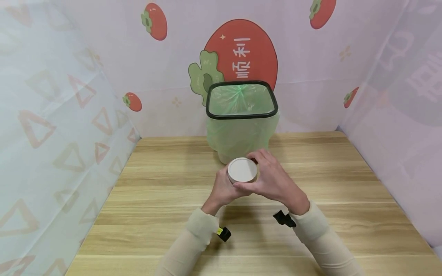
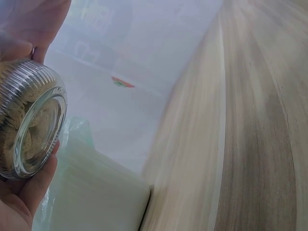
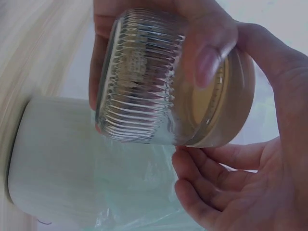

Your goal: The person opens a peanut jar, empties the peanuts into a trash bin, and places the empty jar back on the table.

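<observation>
Above the wooden table: a ribbed glass jar, held up in the air in front of the bin, its base off the boards and tipped into sight of the left wrist camera.
Inside the jar: brown, lumpy contents, seen through the clear base; the glass next to the lid looks clearer, and how full it is I cannot tell.
Lid: round, pale and flat-topped, sitting on the jar's mouth; whether it is tight or loose I cannot tell.
Left hand: curled round the jar's body, below the lid.
Right hand: pinching the lid's rim, thumb on the near side and fingers on the far side.
Bin: pale-walled, standing upright at the back of the table.
Bag: thin, green and see-through, lining the bin and hanging over its outside, held by a black rim.
Inside the bin: folds of the bag gathering towards a brighter green spot; the bottom is hidden.
</observation>
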Motion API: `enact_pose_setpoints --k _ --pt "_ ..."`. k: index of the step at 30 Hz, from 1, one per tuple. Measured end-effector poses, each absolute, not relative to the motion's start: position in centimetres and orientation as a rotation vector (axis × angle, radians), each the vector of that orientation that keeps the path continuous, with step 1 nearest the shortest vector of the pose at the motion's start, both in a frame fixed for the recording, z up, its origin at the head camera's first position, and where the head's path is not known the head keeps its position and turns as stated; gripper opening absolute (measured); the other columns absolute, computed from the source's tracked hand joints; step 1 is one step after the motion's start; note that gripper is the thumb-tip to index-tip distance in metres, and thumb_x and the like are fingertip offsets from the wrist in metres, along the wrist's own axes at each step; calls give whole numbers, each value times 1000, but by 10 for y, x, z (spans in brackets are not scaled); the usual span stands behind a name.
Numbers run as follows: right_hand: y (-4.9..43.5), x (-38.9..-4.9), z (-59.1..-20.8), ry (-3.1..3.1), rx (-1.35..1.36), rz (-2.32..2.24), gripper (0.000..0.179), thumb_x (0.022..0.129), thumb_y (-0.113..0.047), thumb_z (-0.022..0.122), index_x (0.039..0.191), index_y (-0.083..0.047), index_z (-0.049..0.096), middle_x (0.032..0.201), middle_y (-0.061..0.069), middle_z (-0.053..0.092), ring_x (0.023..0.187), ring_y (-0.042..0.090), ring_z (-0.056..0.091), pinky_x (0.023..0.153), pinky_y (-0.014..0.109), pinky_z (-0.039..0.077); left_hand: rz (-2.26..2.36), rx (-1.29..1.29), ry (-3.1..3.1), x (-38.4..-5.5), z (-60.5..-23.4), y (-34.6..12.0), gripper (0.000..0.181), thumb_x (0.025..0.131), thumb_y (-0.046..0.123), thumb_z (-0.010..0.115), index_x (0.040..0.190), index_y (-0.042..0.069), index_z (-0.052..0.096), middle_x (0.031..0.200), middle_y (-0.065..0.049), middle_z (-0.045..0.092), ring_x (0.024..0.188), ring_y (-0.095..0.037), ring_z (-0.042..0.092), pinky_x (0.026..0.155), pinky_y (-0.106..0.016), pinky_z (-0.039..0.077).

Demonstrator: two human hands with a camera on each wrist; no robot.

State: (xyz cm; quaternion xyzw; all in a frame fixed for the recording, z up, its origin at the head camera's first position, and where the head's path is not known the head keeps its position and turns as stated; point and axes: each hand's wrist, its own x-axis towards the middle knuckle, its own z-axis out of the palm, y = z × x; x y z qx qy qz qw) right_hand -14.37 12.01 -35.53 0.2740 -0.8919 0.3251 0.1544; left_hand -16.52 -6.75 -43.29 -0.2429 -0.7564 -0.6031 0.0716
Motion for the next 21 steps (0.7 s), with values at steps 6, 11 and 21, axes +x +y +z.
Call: enact_pose_setpoints --k 6,11,21 --pt "124 -147 -354 -2544 859 1018 71 70 -43 98 123 -7 67 117 4 67 108 19 62 89 41 57 -1828 -748 -2267 -165 -433 -66 77 68 7 94 138 6 62 127 -14 73 114 -26 70 98 -36 58" --pt "127 -150 -353 -2548 894 1053 70 72 -40 97 125 -7 67 120 4 67 109 19 63 90 45 57 -1817 -761 -2265 -165 -432 -65 76 68 8 94 137 6 63 127 -14 73 114 -26 70 97 -36 59" --pt "130 -148 -351 -2573 965 1068 73 76 -32 91 137 -3 64 130 8 67 116 23 65 94 47 57 -1800 -777 -2267 -164 -434 -66 74 70 16 91 137 3 61 126 -16 72 114 -28 70 97 -35 59"
